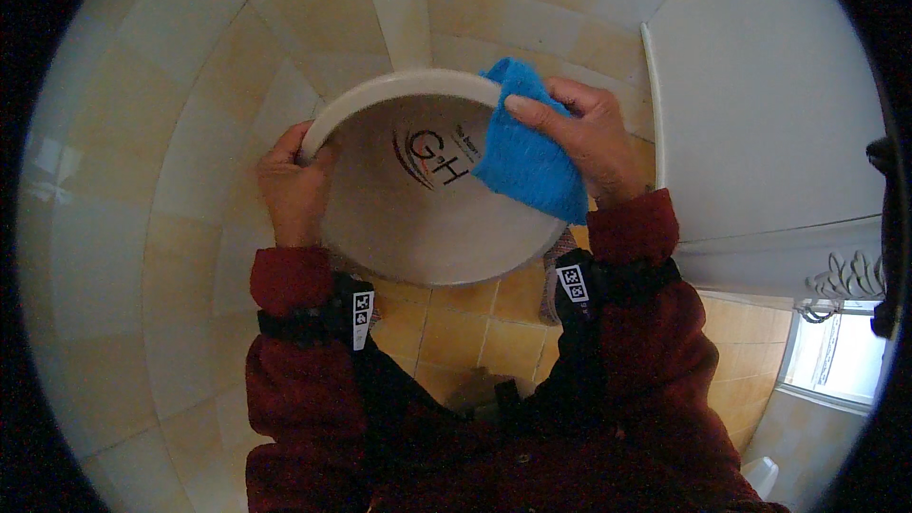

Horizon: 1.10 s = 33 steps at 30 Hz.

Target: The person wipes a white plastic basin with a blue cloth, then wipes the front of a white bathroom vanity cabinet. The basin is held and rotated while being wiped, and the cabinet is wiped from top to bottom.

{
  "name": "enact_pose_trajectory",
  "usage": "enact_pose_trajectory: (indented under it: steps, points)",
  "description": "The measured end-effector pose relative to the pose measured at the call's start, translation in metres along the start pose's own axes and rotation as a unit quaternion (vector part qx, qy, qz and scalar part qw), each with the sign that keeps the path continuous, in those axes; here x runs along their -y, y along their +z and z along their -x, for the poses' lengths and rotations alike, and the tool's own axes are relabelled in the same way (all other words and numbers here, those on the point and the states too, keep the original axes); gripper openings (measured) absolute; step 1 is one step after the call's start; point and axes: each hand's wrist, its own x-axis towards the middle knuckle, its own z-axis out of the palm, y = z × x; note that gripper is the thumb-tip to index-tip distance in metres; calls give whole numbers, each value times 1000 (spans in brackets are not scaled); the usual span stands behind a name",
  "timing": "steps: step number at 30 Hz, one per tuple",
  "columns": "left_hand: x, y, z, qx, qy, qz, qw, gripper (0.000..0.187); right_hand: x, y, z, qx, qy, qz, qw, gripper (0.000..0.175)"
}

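Observation:
A round, pale plastic basin (pixel 399 228) is held up in front of me, tilted so that its inside faces me. Dark printed lettering marks its inner bottom. My left hand (pixel 293 185) grips the rim on the left, thumb inside and fingers outside. On the upper right, my right hand (pixel 588 135) pinches a blue cloth (pixel 534 157) over the rim. The cloth drapes down across the right part of the inside. Most of my right fingers are behind the cloth and rim.
Beige wall tiles (pixel 185 192) curve around the left and back. To the right stands a large white appliance or cabinet (pixel 755 107), with a coiled white cord or hose (pixel 848 278) near it. Yellow-brown floor tiles (pixel 456 328) and patterned footwear (pixel 551 292) show below the basin.

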Motion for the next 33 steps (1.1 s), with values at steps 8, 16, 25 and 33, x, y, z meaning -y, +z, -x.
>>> enact_pose_trajectory:
  steps: [8, 16, 25, 33]
  points:
    - [-4, 16, 2, 130, 281, -152, 939, 34, 27, 53, -5, 122, -129, 79, 981, 28]
    - [20, 42, 19, 140, 195, -23, 970, 35, -7, 58, 9, 108, -143, 82, 980, 31]
    - [27, -32, -23, -18, -113, 137, 984, 26, 24, 29, -4, 7, -58, 15, 998, 42]
    - [9, -39, -24, -21, -45, 14, 999, 24, 29, 27, -9, -11, -20, -84, 996, 36]
